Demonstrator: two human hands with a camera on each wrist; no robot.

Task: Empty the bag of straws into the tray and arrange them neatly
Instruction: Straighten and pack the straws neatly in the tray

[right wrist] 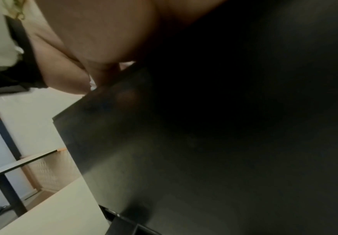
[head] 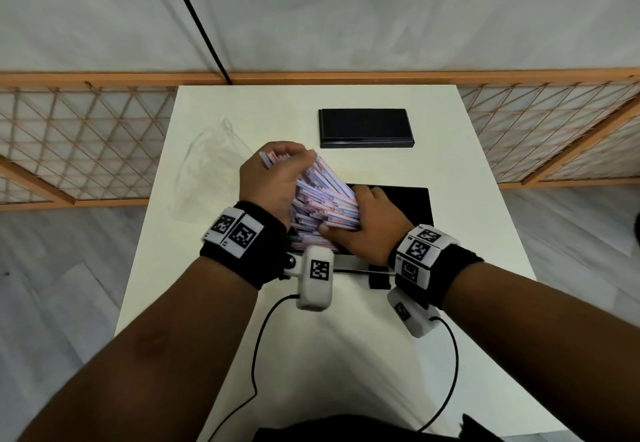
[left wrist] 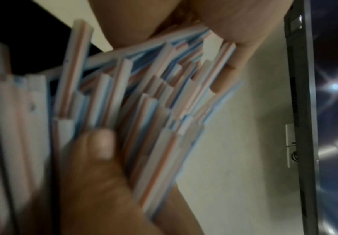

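Your bundle of straws (head: 325,199), white with pink and blue stripes, fans out unevenly above the near black tray (head: 412,199), upper ends splayed and staggered, lower ends down at the tray's left part. The tray, a shallow dark rectangle, lies flat on the white table close to you; how many straws rest inside it cannot be told. The clear plastic bag (head: 211,164) lies crumpled and flat on the table to the left, apart from the tray. Up close, the left wrist view shows the straws (left wrist: 144,101) crossing at differing angles.
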